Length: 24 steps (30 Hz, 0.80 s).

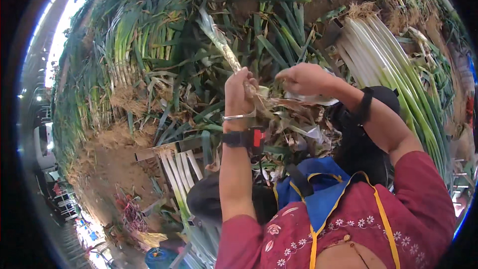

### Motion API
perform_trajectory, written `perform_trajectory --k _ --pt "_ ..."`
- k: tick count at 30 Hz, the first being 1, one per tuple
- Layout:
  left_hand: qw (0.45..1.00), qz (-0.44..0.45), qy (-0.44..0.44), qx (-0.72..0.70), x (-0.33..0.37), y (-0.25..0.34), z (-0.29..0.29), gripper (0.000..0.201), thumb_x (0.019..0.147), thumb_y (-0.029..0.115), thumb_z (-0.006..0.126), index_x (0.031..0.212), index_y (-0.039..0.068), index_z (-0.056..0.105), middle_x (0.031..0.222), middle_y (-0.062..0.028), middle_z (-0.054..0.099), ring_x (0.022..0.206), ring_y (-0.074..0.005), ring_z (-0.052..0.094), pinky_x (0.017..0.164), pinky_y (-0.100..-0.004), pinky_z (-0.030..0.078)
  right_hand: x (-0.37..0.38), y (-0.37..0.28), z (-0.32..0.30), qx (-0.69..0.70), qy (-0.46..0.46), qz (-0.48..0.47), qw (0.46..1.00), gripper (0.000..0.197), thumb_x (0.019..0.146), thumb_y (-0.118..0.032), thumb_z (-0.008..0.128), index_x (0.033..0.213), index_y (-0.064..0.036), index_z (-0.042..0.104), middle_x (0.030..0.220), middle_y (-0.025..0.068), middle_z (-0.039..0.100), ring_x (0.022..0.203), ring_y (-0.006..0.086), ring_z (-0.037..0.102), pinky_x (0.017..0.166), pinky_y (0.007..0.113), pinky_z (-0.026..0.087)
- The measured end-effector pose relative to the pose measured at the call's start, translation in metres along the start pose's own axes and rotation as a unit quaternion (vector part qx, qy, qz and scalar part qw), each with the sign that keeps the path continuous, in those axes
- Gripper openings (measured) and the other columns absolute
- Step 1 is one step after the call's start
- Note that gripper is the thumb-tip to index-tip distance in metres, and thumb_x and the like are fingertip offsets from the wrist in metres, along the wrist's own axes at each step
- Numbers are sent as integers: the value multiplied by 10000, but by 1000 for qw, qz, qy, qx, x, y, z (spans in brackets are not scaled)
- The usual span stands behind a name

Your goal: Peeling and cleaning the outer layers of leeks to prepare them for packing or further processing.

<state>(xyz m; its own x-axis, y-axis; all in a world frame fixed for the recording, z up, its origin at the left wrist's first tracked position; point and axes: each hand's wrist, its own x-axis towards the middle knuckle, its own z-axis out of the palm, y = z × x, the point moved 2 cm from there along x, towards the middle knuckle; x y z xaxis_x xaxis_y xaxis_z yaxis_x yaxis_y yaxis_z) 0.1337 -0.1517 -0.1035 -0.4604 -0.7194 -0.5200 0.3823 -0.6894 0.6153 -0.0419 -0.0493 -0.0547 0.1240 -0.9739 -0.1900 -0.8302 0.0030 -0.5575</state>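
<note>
My left hand (pixel 240 92) is closed round a leek (pixel 220 41), whose pale, ragged stalk slants up and to the left out of the fist. Dry, torn outer leaves (pixel 273 102) hang beside that hand. My right hand (pixel 304 78) is held a little to the right, apart from the left, with its fingers curled together. Whatever those fingers may pinch is hidden. Peeled white leeks (pixel 378 52) lie side by side to the right, roots at the far end. A smaller row of white leeks (pixel 178 172) rests by my left knee.
Uncleaned leeks (pixel 132 40) with roots and soil are heaped at the far left. Green leaves (pixel 286 25) and peeled scraps (pixel 303 132) litter the ground between my knees and beyond. Bare brown soil (pixel 112 162) shows at left, near a reddish tangle of string (pixel 130 214).
</note>
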Motion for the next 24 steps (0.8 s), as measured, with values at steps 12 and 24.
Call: perform_trajectory --k 12,24 --pt "911 247 -36 328 -171 -69 57 174 891 115 536 1016 18 461 745 -16 514 616 -72 505 520 -220 420 12 -42 2 627 -72 135 764 385 937 -349 487 1181 -54 529 966 55 621 798 135 604 671 280 505" --pt "875 303 -2 377 -150 -2 -8 526 881 171 615 1326 23 375 909 -52 554 776 -117 559 632 -226 485 9 -114 1 638 144 -104 750 434 927 -190 549 1309 -9 452 1096 1 555 951 67 511 846 234 421"
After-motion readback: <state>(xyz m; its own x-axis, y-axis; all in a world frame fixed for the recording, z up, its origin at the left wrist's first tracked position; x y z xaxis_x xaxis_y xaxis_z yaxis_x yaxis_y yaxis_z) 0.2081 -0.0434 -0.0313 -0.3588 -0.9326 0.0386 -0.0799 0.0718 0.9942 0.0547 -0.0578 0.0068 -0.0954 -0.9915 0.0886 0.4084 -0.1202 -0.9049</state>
